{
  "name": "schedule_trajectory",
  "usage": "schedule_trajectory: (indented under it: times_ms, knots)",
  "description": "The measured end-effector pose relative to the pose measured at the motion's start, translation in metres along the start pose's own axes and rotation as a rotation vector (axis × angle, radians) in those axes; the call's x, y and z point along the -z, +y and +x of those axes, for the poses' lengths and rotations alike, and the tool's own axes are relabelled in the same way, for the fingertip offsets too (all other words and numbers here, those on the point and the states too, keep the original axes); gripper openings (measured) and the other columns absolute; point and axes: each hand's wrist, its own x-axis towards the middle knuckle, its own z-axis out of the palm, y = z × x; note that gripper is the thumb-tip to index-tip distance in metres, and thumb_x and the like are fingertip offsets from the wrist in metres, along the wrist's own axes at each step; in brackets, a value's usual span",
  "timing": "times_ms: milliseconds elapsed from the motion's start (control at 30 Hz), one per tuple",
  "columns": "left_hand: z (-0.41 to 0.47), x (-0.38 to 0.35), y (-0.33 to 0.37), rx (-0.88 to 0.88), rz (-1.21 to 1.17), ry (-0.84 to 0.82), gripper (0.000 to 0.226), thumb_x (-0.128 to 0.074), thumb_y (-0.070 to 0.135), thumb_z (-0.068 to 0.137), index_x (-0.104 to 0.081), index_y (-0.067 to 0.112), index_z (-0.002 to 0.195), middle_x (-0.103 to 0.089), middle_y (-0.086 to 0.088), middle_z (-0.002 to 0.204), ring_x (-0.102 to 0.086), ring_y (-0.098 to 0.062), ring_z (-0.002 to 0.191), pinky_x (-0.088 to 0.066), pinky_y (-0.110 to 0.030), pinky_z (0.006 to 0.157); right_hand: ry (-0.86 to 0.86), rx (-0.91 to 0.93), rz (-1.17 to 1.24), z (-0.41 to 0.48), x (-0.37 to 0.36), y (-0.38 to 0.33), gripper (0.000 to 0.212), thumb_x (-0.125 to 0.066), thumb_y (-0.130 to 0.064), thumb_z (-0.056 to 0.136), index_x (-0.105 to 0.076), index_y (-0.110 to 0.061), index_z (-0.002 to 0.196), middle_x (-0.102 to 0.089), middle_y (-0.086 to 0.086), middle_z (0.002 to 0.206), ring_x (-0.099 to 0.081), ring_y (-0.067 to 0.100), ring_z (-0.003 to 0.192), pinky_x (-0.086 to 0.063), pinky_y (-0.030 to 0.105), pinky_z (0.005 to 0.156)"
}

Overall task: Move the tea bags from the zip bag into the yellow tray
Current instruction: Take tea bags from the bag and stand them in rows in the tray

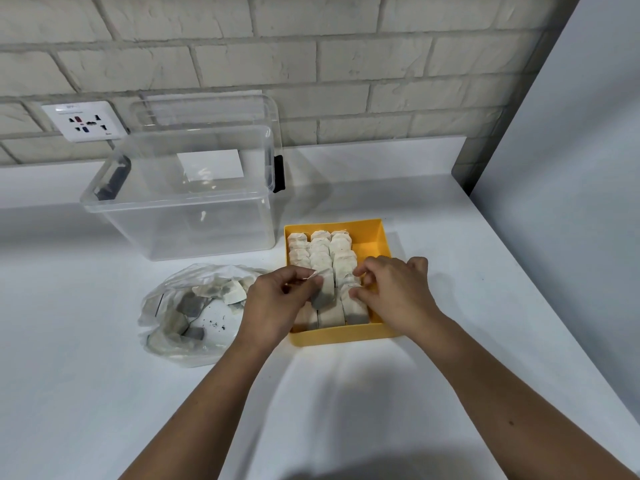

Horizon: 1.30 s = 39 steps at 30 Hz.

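**Over tray, middle row: bag going in**

Left hand [277, 299] pinches one tea bag [323, 292] near its top, just right of the hand, over the near part of the tray's [346, 336] middle row. The bag stands roughly upright, face across the row like the packed bags [318, 251]. Slot looks to be right below it, so next move is likely straight down, no reach.

Right hand [398, 292] has fingers curled at the right row's near bags. Can't tell if it pinches one or only steadies them.

Zip bag [187, 317] lies just left of tray, with more bags inside. Left hand is nearer for the next pick.
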Motion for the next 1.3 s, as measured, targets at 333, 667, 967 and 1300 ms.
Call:
schedule_trajectory:
  times_ms: [333, 667, 967, 1300]
  knots:
    - [-0.001, -0.004, 0.008, -0.073, 0.048, -0.063, 0.005, -0.078, 0.028, 0.084, -0.08, 0.026, 0.087, -0.072, 0.015, 0.068, -0.062, 0.0, 0.063, -0.049, -0.017, 0.068, -0.04, 0.058, 0.32, 0.007, 0.024, -0.015, 0.018, -0.077, -0.048, 0.075, -0.067, -0.033, 0.073, -0.061, -0.023, 0.065, -0.056, -0.006, 0.068, -0.03, 0.03, 0.092]
    - [0.006, 0.02, -0.013, -0.056, 0.358, 0.159, 0.014, -0.074, 0.023, 0.085, -0.076, 0.033, 0.095, -0.069, 0.012, 0.091, -0.06, -0.008, 0.073, -0.041, -0.022, 0.062, -0.341, -0.05, 0.081, 0.0, 0.03, 0.011, 0.018, -0.071, -0.051, 0.081, -0.064, -0.034, 0.081, -0.059, -0.018, 0.075, -0.058, 0.012, 0.095, -0.028, 0.036, 0.097]
    - [0.006, 0.017, -0.02, -0.065, 0.357, 0.105, 0.022, -0.075, 0.017, 0.085, -0.073, 0.029, 0.103, -0.069, 0.006, 0.099, -0.065, -0.015, 0.071, -0.052, -0.029, 0.073, -0.275, -0.019, -0.094, -0.001, 0.01, 0.008, 0.021, -0.064, -0.048, 0.088, -0.068, -0.027, 0.085, -0.067, -0.011, 0.082, -0.058, 0.015, 0.091, -0.027, 0.038, 0.094]
    - [0.008, 0.018, -0.021, -0.043, 0.328, 0.088, 0.023, -0.075, 0.013, 0.084, -0.073, 0.026, 0.102, -0.067, 0.011, 0.093, -0.069, -0.021, 0.075, -0.057, -0.037, 0.08, -0.314, 0.009, 0.048, -0.001, 0.015, 0.007, 0.012, -0.061, -0.039, 0.092, -0.054, -0.032, 0.085, -0.068, -0.011, 0.085, -0.056, 0.014, 0.094, -0.024, 0.036, 0.094]
